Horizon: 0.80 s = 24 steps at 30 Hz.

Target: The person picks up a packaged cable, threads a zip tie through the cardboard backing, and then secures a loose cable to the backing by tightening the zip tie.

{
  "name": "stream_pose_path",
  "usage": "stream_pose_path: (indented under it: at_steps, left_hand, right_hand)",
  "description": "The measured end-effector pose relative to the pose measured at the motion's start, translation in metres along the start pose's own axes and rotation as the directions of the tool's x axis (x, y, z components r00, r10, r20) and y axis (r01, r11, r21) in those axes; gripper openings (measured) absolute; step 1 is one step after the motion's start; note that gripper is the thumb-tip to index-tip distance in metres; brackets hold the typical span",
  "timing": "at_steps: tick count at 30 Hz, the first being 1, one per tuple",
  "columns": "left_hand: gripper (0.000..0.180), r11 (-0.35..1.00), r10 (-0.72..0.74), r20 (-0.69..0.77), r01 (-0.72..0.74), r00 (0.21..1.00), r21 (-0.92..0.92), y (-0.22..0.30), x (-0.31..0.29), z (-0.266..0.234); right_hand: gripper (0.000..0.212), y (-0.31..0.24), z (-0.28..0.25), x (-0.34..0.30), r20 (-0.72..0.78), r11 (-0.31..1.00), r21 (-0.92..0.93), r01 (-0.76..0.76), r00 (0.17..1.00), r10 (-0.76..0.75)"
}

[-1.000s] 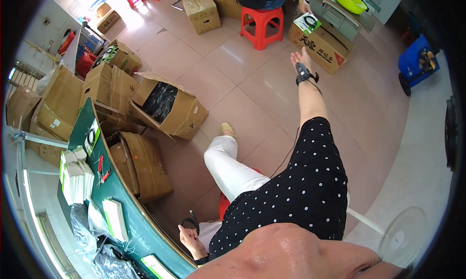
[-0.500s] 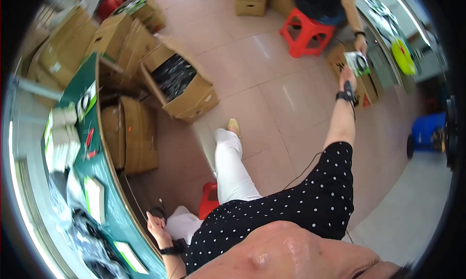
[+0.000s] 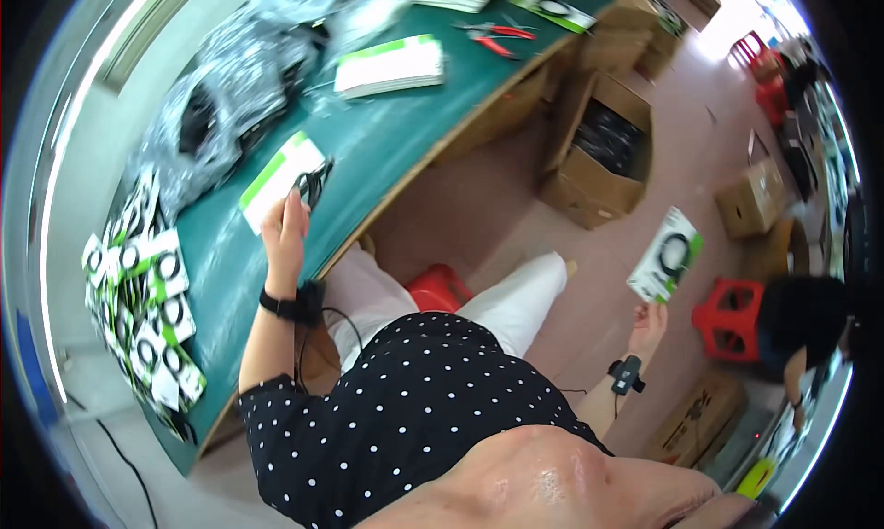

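Observation:
My left hand is closed over the green table, pinching a coiled black cable. Under and beside its fingers lies a white card with a green band. Out to the right, above the floor, my right hand grips the lower edge of a white and green card pack with a black cable coil on it. Some of the right fingers curl below the pack. Black straps circle both wrists.
A heap of similar cable packs covers the table's left end. Further along are plastic-wrapped cables, a card stack and red-handled pliers. An open carton stands on the floor. A person sits on a red stool at right.
My view has swung left toward the table. My right hand has drawn the pack away from the co-worker's hand. My left hand has come up over the table with the cable.

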<state>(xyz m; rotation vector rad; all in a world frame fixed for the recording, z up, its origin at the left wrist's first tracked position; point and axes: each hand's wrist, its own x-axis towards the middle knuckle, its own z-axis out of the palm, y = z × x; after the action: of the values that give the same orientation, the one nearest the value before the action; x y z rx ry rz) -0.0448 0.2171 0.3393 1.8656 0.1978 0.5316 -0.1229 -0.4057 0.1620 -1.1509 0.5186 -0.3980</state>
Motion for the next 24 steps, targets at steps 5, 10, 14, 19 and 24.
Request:
stream_pose_path:
  at_steps: [5, 10, 14, 19, 24]
  left_hand:
    - [0.04, 0.909, 0.249, -0.196, -0.159, 0.948, 0.385, -0.033, 0.034, -0.086]
    - [0.044, 0.88, 0.37, -0.2, -0.274, 0.907, 0.388, -0.042, 0.055, -0.119]
    - [0.043, 0.772, 0.432, -0.129, -0.292, 0.893, 0.564, -0.049, 0.078, -0.114]
    - [0.038, 0.428, 0.756, -0.069, -0.412, 0.65, 0.804, -0.046, 0.144, -0.11]
    - [0.046, 0.33, 0.596, -0.204, -0.005, 0.777, 0.944, -0.086, 0.193, -0.14]
  right_hand:
    - [0.016, 0.009, 0.161, -0.05, 0.496, 0.971, -0.186, -0.148, 0.839, 0.223]
    - [0.016, 0.005, 0.249, -0.115, 0.736, 0.953, -0.293, -0.072, 0.619, 0.273]
    - [0.015, 0.006, 0.261, -0.143, 0.783, 0.947, -0.317, -0.048, 0.551, 0.29]
    - [0.015, -0.005, 0.257, -0.164, 0.8, 0.94, -0.341, -0.02, 0.519, 0.302]
    - [0.015, -0.008, 0.247, -0.168, 0.764, 0.938, -0.34, -0.065, 0.563, 0.316]
